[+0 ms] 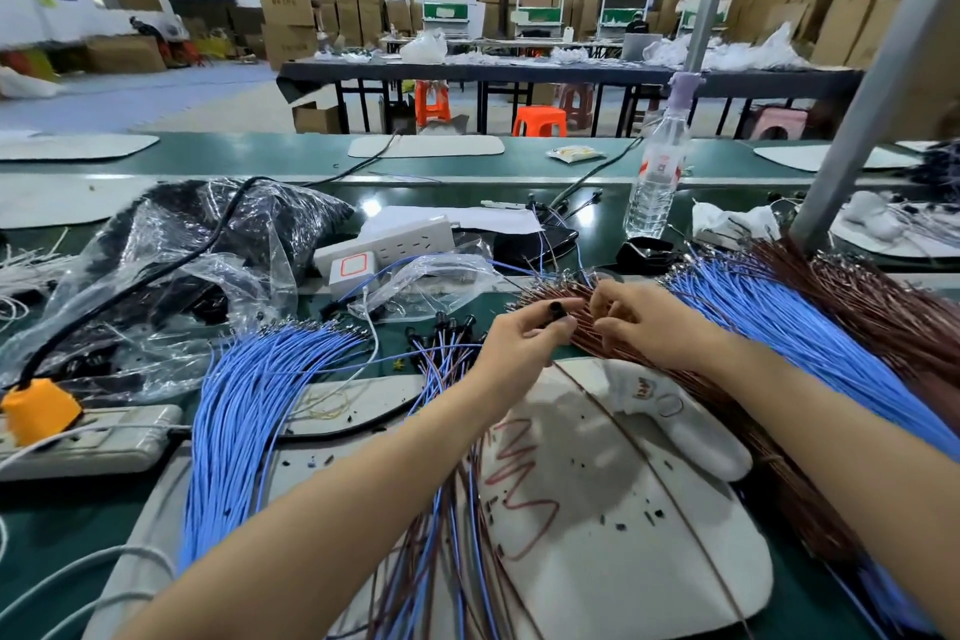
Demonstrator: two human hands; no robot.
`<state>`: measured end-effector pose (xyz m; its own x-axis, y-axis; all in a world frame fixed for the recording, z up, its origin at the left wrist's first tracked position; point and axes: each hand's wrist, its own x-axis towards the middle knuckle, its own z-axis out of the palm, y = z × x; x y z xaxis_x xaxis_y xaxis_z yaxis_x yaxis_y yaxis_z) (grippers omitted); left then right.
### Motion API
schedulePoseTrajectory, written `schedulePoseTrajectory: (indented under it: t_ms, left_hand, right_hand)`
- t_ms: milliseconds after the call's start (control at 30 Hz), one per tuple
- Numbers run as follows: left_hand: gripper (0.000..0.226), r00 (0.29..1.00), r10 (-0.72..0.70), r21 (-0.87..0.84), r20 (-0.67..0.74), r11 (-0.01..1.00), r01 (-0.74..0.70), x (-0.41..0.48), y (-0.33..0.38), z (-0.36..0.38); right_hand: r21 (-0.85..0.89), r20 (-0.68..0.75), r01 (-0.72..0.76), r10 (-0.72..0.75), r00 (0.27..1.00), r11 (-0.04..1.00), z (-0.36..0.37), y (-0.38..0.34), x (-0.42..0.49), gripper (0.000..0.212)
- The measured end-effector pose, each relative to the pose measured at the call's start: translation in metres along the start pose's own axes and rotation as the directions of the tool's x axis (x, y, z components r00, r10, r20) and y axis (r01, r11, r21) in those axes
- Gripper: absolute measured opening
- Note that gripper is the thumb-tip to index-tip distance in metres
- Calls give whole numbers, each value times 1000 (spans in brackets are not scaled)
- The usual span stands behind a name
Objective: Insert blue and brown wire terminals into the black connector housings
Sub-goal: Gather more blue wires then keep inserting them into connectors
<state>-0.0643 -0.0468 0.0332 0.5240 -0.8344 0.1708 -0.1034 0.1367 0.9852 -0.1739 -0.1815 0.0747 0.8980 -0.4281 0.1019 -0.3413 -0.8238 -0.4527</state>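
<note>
Far left, an orange plug (pixel 36 411) is seen stuck in a power strip (pixel 104 437), with a loose blue wire bundle (pixel 244 421) fanned out just right of it. Finished leads with black ends (pixel 447 327) are piled near the middle. A black connector housing (pixel 555 311) is pinched between thumb and fingertips of the left hand (pixel 519 348). The right hand (pixel 654 327) is curled in tight, its fingertips pinched on the terminal ends of the brown wire bundle (pixel 556 294). More blue wires (pixel 779 327) are laid out at right.
</note>
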Motion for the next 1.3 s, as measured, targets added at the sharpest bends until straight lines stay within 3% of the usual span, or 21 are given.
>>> schedulePoseTrajectory:
  t_ms: [133, 233, 333, 433, 533, 633, 767, 967, 1067, 1167, 1300]
  left_hand:
    - [17, 996, -86, -259, -19, 963, 78, 6, 7, 3]
    - [16, 993, -113, -433, -37, 897, 86, 7, 12, 0]
    - [12, 989, -124, -599, -76, 799, 54, 14, 24, -15]
    - [13, 989, -96, -654, -113, 757, -1, 21, 40, -31]
    - [13, 969, -101, -711, -224, 697, -92, 28, 54, -46]
    - [11, 944, -86, -690, -320, 703, -170, 34, 64, -78]
    - [18, 983, -52, -553, -178, 831, -56, 23, 49, -99]
    - [18, 972, -105, -507, -210, 862, -16, 5, 13, -108]
    - [18, 956, -115, -481, -269, 876, -30, -3, -2, -115]
    - [16, 930, -158, -447, -332, 895, -8, -9, -10, -119]
    - [19, 945, -131, -320, -301, 947, 29, -16, -5, -116]
  right_hand:
    - [12, -40, -37, 38, 998, 999, 4, 6, -4, 7]
    - [-73, 6, -100, 100, 995, 992, 5, 20, -12, 7]
    - [-29, -31, -197, 196, 980, 980, 2, 40, -28, 8]
    - [48, -71, -195, 198, 978, 980, 1, 50, -41, 11]
    - [-18, -115, -169, 166, 979, 985, 1, 55, -47, 26]
    - [-54, -172, -183, 171, 970, 982, 2, 59, -52, 39]
    - [-53, -123, -197, 190, 974, 979, 1, 51, -45, 19]
    - [78, -197, -208, 220, 955, 975, -3, 39, -27, 23]
    - [268, -365, -157, 251, 896, 951, -6, 24, -21, 17]
    - [636, -455, 39, 333, 826, 771, -5, -6, -16, 18]
    - [830, -389, 166, 339, 857, 532, 21, -56, -13, 28]
